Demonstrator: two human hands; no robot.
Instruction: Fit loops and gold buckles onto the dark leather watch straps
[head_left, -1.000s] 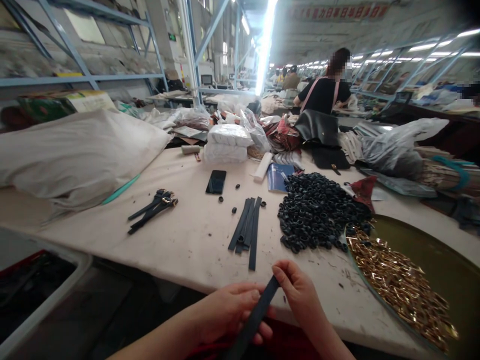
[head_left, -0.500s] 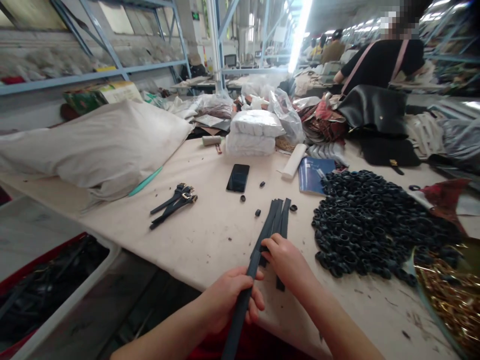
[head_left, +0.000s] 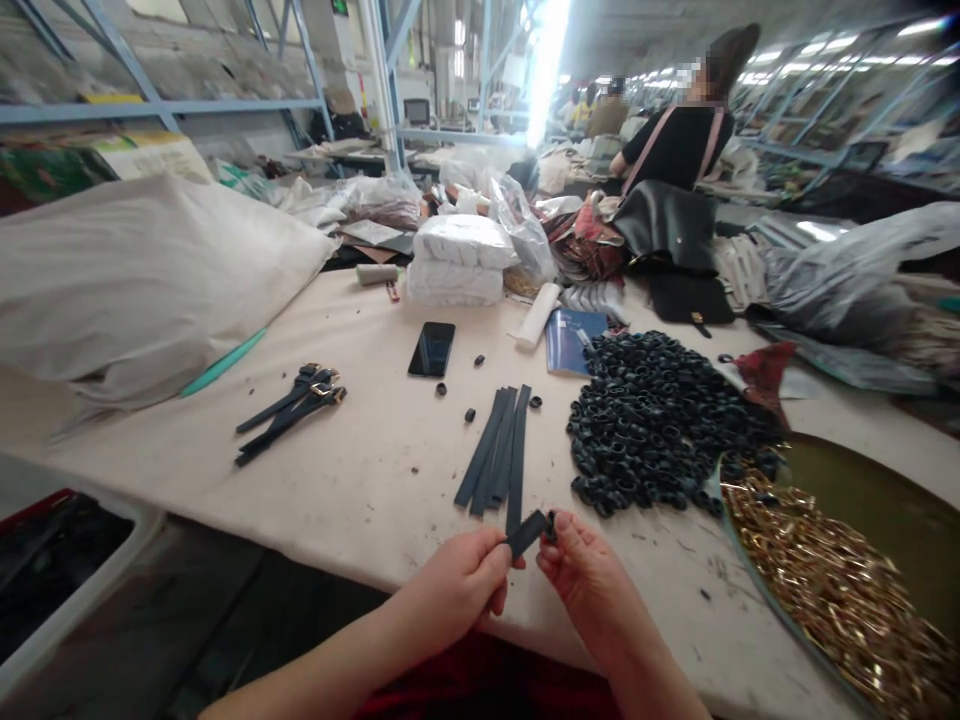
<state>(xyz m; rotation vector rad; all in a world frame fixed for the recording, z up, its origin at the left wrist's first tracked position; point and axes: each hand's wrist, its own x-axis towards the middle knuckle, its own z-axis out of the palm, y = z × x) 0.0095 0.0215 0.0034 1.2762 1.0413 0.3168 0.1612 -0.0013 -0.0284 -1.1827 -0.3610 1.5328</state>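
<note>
Left grip (head_left: pixel 469 582) clamped a dark strap (head_left: pixel 525 534) just nearside of the flat strips (head_left: pixel 489 455), free end poking out rightward. Right grip (head_left: pixel 589 572) pinched a small black loop (head_left: pixel 551 526) right at that end (contact: couldn't tell). Loop heap (head_left: pixel 660 420) sat right of the strips.
</note>
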